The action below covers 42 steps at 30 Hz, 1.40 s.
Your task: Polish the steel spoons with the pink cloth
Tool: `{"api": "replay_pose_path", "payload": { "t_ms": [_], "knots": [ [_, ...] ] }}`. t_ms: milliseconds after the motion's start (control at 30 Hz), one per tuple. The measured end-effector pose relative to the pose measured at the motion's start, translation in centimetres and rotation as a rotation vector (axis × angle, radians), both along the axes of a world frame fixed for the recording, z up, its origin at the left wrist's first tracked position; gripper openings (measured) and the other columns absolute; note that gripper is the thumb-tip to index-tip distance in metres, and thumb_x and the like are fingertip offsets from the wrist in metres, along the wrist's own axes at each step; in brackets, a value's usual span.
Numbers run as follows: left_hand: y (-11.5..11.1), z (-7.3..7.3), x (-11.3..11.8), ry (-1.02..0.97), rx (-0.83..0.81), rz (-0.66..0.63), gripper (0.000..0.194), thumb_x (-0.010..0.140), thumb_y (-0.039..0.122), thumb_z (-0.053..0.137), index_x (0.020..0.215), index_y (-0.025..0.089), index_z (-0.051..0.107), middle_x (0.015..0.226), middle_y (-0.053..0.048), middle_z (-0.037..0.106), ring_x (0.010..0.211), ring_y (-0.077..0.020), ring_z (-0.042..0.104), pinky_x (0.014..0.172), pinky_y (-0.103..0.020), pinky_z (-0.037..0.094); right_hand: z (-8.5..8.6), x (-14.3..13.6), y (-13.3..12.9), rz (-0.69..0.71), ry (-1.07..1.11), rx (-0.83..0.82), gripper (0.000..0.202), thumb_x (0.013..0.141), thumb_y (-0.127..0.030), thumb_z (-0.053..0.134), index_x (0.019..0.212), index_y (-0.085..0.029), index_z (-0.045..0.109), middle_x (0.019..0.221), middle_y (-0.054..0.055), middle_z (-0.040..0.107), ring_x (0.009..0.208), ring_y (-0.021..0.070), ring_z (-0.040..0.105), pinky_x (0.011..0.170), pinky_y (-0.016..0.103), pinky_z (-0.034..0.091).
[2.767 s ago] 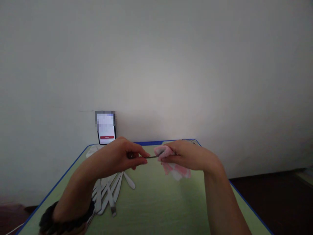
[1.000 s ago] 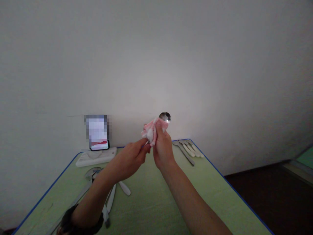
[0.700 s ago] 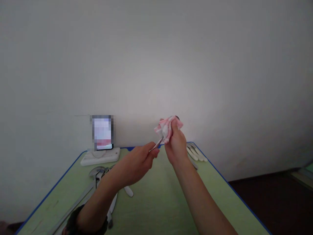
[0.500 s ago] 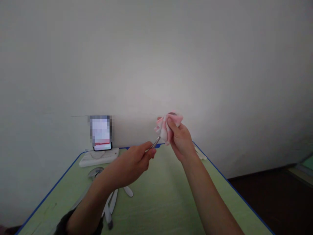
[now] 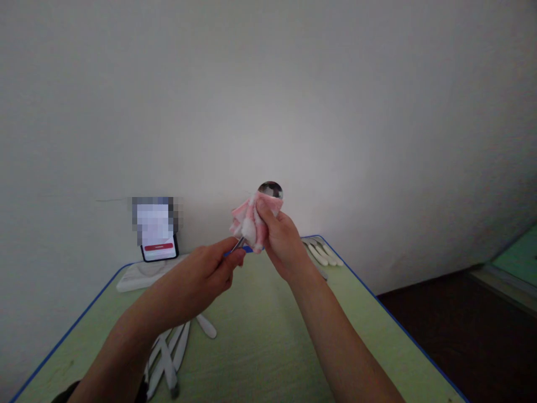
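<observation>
My left hand (image 5: 213, 268) is closed around the thin metal handle of a spoon (image 5: 271, 189). The spoon points up and away, its round shiny bowl showing above a pink and white cloth (image 5: 248, 226). My right hand (image 5: 281, 238) pinches that cloth around the spoon just below the bowl, thumb on top. The folds hide the middle of the spoon and some of my right fingers.
Several white-handled utensils (image 5: 168, 358) lie on the green table (image 5: 260, 347) beneath my left forearm. More pale-handled cutlery (image 5: 323, 252) lies at the back right. A phone (image 5: 158, 229) leans on the wall behind a white holder (image 5: 138, 274).
The spoon's bowl now stands out well above the cloth, where only a sliver showed before. The view has shifted, revealing more cutlery at right, and both hands sit farther left.
</observation>
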<state>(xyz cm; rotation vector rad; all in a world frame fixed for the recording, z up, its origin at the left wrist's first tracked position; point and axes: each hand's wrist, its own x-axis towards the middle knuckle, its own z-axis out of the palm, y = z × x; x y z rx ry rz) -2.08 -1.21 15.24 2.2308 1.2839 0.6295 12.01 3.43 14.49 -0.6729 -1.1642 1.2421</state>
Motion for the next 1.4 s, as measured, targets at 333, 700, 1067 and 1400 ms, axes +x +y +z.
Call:
{"api": "replay_pose_path", "payload": {
  "t_ms": [333, 700, 1067, 1400],
  "knots": [
    [0.1, -0.3, 0.7, 0.119, 0.006, 0.041, 0.023, 0.09, 0.036, 0.031, 0.077, 0.021, 0.043, 0.061, 0.004, 0.044, 0.054, -0.0125, 0.042, 0.051, -0.024, 0.029, 0.0, 0.7, 0.4, 0.004, 0.149, -0.029, 0.031, 0.073, -0.046, 0.06, 0.074, -0.015, 0.064, 0.066, 0.004, 0.067, 0.067, 0.0186, 0.062, 0.061, 0.029, 0.047],
    [0.1, -0.7, 0.6, 0.107, -0.002, 0.031, 0.026, 0.091, 0.038, 0.03, 0.077, 0.022, 0.044, 0.062, 0.004, 0.045, 0.054, -0.0126, 0.043, 0.05, -0.024, 0.028, 0.1, 0.7, 0.3, 0.019, 0.104, -0.03, 0.03, 0.075, -0.045, 0.059, 0.072, -0.015, 0.063, 0.062, 0.003, 0.065, 0.067, 0.0183, 0.062, 0.063, 0.029, 0.048],
    [0.0, -0.6, 0.6, 0.1, -0.01, 0.033, 0.025, 0.091, 0.039, 0.029, 0.077, 0.022, 0.043, 0.059, 0.004, 0.043, 0.052, -0.0126, 0.042, 0.049, -0.024, 0.027, 0.0, 0.8, 0.4, -0.017, 0.047, -0.012, 0.033, 0.075, -0.047, 0.058, 0.075, -0.015, 0.065, 0.058, 0.003, 0.063, 0.065, 0.018, 0.061, 0.064, 0.03, 0.046],
    [-0.2, -0.3, 1.9, 0.125, -0.008, 0.006, 0.019, 0.09, 0.032, 0.028, 0.076, 0.022, 0.038, 0.064, 0.003, 0.045, 0.055, -0.0144, 0.043, 0.053, -0.026, 0.027, -0.3, -1.1, -0.2, -0.032, 0.281, -0.132, 0.035, 0.073, -0.048, 0.06, 0.076, -0.013, 0.064, 0.073, 0.007, 0.069, 0.069, 0.0169, 0.062, 0.065, 0.028, 0.047]
  ]
}}
